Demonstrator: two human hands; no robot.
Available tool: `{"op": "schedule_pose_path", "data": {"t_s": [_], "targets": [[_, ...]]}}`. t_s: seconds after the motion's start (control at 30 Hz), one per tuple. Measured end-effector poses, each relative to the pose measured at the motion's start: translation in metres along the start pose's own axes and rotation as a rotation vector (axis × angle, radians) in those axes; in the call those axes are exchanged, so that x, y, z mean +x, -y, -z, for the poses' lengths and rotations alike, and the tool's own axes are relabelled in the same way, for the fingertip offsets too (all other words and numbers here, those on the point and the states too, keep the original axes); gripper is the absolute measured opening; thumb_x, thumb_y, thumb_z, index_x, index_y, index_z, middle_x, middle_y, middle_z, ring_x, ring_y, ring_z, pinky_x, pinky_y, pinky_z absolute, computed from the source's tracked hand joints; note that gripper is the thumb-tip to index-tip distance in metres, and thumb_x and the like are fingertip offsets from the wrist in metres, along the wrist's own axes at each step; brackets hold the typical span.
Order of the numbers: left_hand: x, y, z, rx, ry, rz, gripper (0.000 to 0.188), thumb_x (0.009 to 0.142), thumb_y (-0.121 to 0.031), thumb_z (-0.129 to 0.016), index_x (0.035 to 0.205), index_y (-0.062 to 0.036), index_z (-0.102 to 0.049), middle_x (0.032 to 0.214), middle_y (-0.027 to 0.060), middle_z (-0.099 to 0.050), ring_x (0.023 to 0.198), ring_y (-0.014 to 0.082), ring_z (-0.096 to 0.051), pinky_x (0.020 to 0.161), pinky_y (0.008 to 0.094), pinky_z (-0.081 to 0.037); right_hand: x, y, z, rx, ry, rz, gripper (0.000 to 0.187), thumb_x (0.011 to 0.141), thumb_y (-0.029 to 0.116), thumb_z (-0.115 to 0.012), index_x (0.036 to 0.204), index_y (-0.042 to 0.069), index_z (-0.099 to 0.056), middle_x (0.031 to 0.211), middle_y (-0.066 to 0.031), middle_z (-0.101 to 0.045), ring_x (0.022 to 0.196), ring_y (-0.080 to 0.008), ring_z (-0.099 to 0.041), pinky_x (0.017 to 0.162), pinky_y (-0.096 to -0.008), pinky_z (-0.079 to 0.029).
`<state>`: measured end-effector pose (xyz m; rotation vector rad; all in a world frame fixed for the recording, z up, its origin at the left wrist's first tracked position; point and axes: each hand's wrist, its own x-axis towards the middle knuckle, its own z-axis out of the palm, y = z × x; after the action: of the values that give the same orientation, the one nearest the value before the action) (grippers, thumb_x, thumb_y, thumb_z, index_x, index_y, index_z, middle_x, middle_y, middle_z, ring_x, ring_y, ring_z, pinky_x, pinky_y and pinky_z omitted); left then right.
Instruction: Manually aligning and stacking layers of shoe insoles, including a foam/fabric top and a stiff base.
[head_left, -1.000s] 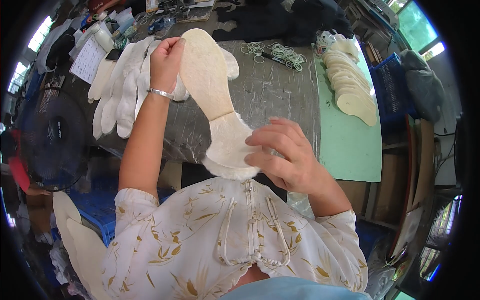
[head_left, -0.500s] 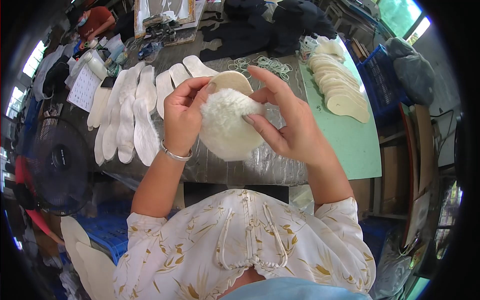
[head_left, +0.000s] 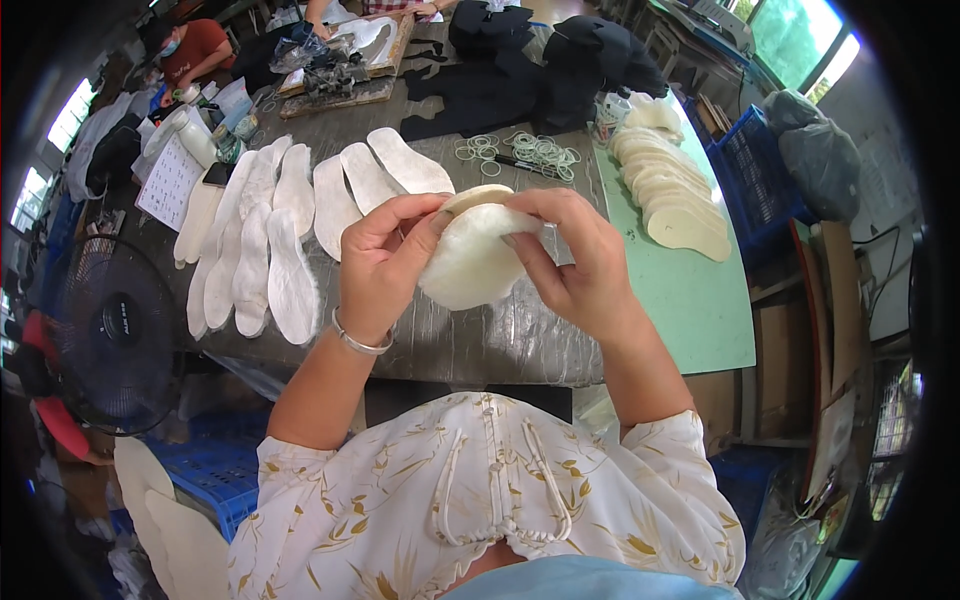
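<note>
"Two hands share one thing, as I see it from my far seat. Where does it lie from each?"

"I find the fleece insole (head_left: 468,268) between them, in the air above the near part of the dark table (head_left: 480,350). From the left hand (head_left: 382,265) it lies to the right; from the right hand (head_left: 580,252), to the left."

"Which hand is nearer, then?"

"Neither, I would say, because both touch it. The left hand pinches its upper left edge, thumb toward my view. The right hand is narrow also, and grips the upper right part between thumb and fingers."

"And which way does it point?"

"Its broad white end hangs down toward the floral blouse (head_left: 400,480), leaning a little to the left. Behind its top I see a beige rounded edge (head_left: 482,196)."

"May I trust the long axis?"

"Only with care. I look from above, so the length seems shortened. I judge that the white part runs from the right fingertips down and leftward. Whether the beige edge is the same piece, bent over, or a second one, I cannot tell."

"What lies about it?"

"White insoles (head_left: 290,280) on the table to the left, and pale overlapping insoles (head_left: 690,235) on the green mat (head_left: 690,315) to the right."
</note>
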<state>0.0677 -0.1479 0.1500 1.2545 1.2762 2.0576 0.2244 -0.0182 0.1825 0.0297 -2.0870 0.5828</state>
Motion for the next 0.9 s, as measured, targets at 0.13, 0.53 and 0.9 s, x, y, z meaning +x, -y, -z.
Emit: {"op": "schedule_pose_path", "data": {"t_s": [0.13,0.53,0.9], "targets": [[-0.004,-0.003,-0.001,-0.013,0.041,-0.034,0.02,0.092,0.0,-0.061,0.111,0.0041,-0.065,0.103,0.0085,-0.068,0.093,0.0111,-0.064,0.082,0.0233,-0.05,-0.003,0.001,-0.002,-0.02,-0.015,0.006,0.033,0.075,-0.003,-0.071,0.105,0.004,-0.06,0.092,-0.0103,-0.066,0.08,-0.0285,-0.063,0.071,-0.0363,-0.05],[-0.011,0.002,-0.004,-0.013,0.08,-0.087,0.02,0.092,0.002,-0.06,0.111,0.0027,-0.065,0.109,0.0106,-0.068,0.095,0.0121,-0.064,0.082,0.0236,-0.051,-0.007,0.006,0.004,-0.026,0.032,-0.041,0.034,0.072,-0.009,-0.069,0.103,0.002,-0.06,0.093,-0.0128,-0.066,0.081,-0.0278,-0.064,0.07,-0.0336,-0.052],[-0.022,-0.005,-0.002,-0.141,0.021,0.074,0.028,0.091,-0.005,-0.064,0.116,0.0054,-0.06,0.106,0.0095,-0.067,0.093,0.0117,-0.063,0.082,0.0245,-0.051,-0.004,0.014,-0.018,-0.044,-0.007,-0.036,0.035,0.073,-0.005,-0.071,0.105,0.002,-0.06,0.09,-0.0117,-0.065,0.078,-0.0271,-0.065,0.066,-0.0329,-0.052]]}}
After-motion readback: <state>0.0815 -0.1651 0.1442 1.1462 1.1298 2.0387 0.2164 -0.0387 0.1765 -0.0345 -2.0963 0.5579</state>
